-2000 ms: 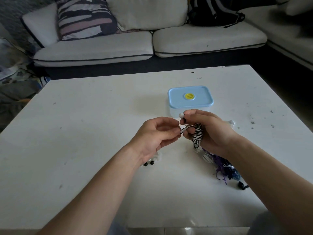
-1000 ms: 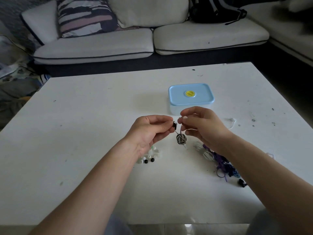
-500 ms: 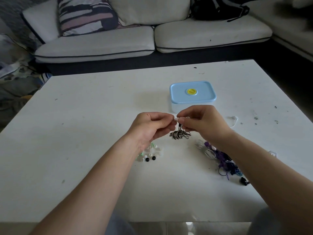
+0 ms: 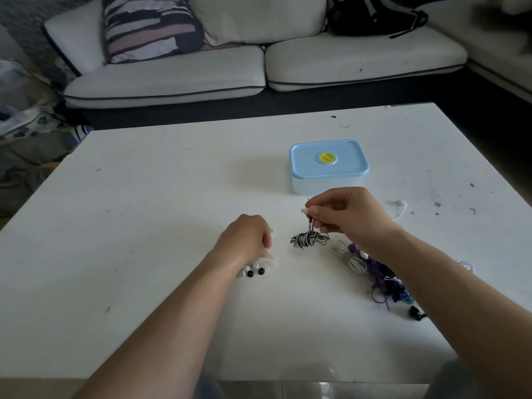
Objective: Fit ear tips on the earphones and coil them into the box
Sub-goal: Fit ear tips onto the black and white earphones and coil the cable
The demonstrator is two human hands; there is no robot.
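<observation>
the striped earphones (image 4: 309, 240) hang in a black-and-white bundle from the right hand (image 4: 348, 216), which pinches the earbud end between thumb and fingers; whether the bundle touches the surface (image 4: 144, 197) i cannot tell. a white tip (image 4: 303, 210) sticks out left of the thumb. the box (image 4: 328, 168), with its blue lid on, stands just beyond that hand. the left hand (image 4: 247, 237) is lowered, knuckles up, over the loose ear tips (image 4: 253, 272) to the left of the bundle; its fingers are hidden, so i cannot tell if it holds anything. a green tip (image 4: 273, 231) lies beside it. a bare strip of surface separates the hands. to the right, under the right forearm, a tangle of purple and white cords (image 4: 383, 275) crowds the near-right side, with a black earbud (image 4: 416, 313) at its near end and a white cord (image 4: 400, 205) right of the box. the left half and far-left of the surface lie open to the edges. a sofa (image 4: 172, 79) runs beyond the far edge.
</observation>
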